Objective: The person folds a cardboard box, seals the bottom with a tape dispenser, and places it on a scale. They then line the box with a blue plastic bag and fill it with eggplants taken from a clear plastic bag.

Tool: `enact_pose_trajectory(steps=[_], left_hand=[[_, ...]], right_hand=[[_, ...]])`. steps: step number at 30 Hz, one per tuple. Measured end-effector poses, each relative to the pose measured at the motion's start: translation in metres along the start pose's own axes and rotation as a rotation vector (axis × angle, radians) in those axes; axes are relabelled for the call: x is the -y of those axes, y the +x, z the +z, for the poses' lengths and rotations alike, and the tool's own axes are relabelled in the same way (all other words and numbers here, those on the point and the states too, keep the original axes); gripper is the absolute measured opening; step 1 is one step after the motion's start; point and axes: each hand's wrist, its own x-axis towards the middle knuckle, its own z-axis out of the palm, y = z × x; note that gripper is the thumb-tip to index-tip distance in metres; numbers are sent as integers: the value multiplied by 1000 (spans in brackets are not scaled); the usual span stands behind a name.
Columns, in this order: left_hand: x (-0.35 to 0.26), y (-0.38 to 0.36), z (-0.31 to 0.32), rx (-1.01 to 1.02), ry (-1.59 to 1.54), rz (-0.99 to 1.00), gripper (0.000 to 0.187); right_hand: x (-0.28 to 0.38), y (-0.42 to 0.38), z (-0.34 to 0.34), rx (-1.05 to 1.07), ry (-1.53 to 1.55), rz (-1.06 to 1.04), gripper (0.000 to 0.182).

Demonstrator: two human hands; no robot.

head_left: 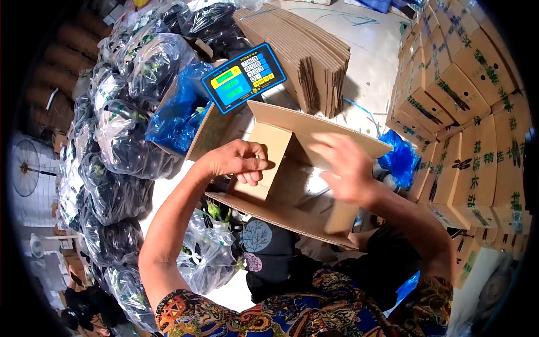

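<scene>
In front of me an open cardboard box (325,130) has its long side walls raised, and its left inner flap (273,141) is folded in. My left hand (241,162) is over that left end, fingers curled and thumb pressed against them; whether anything small is inside cannot be made out. Over the right part of the box, my right hand (347,171) is motion-blurred, with fingers apart and nothing visible in it. Through the box opening a pale surface shows.
A scale display (244,77) stands behind the box. Flattened cardboard sheets (303,56) lean at the back. Clear bags of dark eggplants (132,132) pile up on the left, beside blue plastic (182,121). Printed cartons (455,84) are stacked on the right.
</scene>
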Motion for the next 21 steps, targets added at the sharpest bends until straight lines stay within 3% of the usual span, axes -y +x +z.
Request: enact_pose_trajectory(steps=[2, 6, 8, 10, 11, 12, 14, 16, 17, 18, 21], left_hand=[[15, -8, -3, -134, -43, 127, 42], [60, -27, 3, -413, -703, 425, 68], [71, -50, 26, -680, -705, 680, 74], [62, -47, 49, -1040, -469, 636, 74], [64, -37, 56, -1038, -193, 627, 73], [71, -32, 54, -849, -383, 657, 60], [54, -11, 42, -1021, -169, 601, 57], [47, 7, 30, -1011, -80, 451, 55], [44, 15, 29, -1033, 71, 343, 55], [48, 27, 28, -1077, 300, 214, 59], [58, 37, 20, -1003, 296, 212, 65]], right_hand=[[-8, 1, 43, 223, -48, -95, 74], [-17, 4, 86, 366, -38, -193, 74], [-21, 2, 87, 396, -35, -176, 73], [-22, 1, 88, 408, -21, -169, 71], [-20, 1, 90, 399, -31, -166, 69], [-19, 0, 91, 392, -41, -167, 66], [-20, 1, 88, 353, -22, -149, 57], [-25, 2, 88, 308, 56, -127, 45], [-33, 3, 87, 167, 187, -116, 26], [-37, 11, 72, 142, 167, -182, 17], [-29, 34, 6, -85, -176, -280, 19]])
